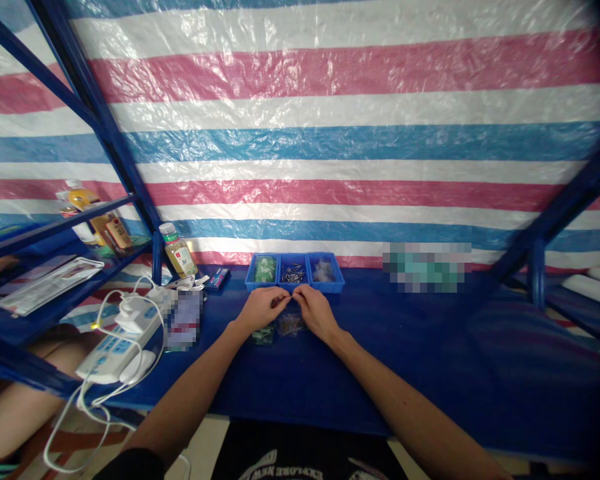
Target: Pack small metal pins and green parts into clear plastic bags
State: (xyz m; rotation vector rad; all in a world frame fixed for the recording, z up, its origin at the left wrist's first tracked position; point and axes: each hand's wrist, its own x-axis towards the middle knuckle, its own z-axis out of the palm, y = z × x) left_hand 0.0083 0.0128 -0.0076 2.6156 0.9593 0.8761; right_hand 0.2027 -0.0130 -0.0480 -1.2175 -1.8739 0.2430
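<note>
My left hand [261, 309] and my right hand [318, 311] meet fingertip to fingertip above the blue table [300, 380], just in front of three joined blue bins [325, 287]. Both are closed in a pinch. Something small and dark reddish shows at the left fingers, too small to name; what the right fingers pinch is hidden. The bins hold green packets [265, 268], metal screws [293, 273] and small clear plastic pieces or bags [323, 271]. Under the hands lie a clear bag of brownish small parts [291, 325] and a green packet [263, 336].
On the left are a white power strip [130, 333] with cables, a bottle [177, 251] and a small blue box [217, 279]. Blue metal frame posts [535, 233] rise at both sides. Another person's leg [25, 407] shows at lower left. Striped sheeting [330, 153] hangs behind.
</note>
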